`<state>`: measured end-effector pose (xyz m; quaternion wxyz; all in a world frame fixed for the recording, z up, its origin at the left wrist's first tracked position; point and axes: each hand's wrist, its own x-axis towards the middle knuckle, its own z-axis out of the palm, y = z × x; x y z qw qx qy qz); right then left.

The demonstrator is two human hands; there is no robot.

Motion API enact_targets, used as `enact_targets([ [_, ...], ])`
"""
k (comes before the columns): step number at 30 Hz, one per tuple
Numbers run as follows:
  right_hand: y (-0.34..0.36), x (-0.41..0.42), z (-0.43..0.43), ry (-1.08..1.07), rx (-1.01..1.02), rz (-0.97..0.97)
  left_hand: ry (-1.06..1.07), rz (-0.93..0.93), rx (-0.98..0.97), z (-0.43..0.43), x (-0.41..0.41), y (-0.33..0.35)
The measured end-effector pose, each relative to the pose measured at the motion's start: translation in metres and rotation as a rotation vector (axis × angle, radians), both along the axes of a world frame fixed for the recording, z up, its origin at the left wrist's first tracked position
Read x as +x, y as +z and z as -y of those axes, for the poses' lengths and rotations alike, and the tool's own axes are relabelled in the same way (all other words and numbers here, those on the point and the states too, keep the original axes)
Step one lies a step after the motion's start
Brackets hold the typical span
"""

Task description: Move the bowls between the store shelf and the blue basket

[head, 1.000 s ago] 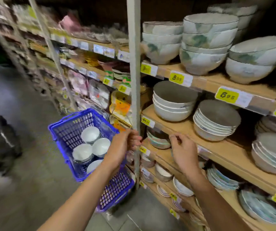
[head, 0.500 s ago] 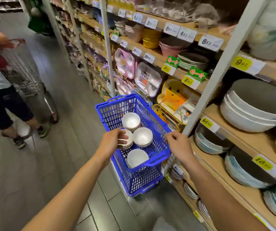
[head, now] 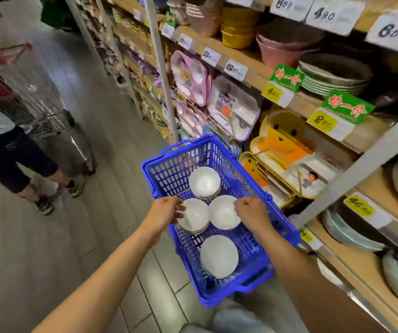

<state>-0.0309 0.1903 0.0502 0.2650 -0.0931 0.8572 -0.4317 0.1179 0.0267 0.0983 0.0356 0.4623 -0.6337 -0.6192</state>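
Note:
The blue basket (head: 246,179) stands on the floor beside the store shelf (head: 390,200). Several stacks of white bowls sit in it: a far stack (head: 204,182), a left stack (head: 195,217), a right bowl (head: 222,212) and a near stack (head: 218,255). My left hand (head: 166,210) is at the left stack, fingers curled on its rim. On the other side, my right hand (head: 250,212) pinches the right bowl's rim with curled fingers.
A person (head: 13,155) with a metal shopping cart (head: 37,102) stands in the aisle at the left. Children's trays (head: 234,109) hang behind the basket. A grey shelf upright (head: 351,174) slants past plates (head: 347,234) on the lower shelf.
My view turned from the shelf down to the basket. Both hands left the shelf edge and came down into the basket onto the two middle bowls.

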Motion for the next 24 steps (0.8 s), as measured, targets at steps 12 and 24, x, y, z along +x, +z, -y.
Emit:
enact_targets([
  [12,-0.068,-0.070,0.078,-0.080,0.022,0.390,-0.208,0.258,-0.127,0.081,-0.127,-0.080],
  [24,-0.134,-0.108,0.166,-0.152,0.353,0.345,-0.559,0.518,-0.083,0.147,-0.210,-0.171],
])
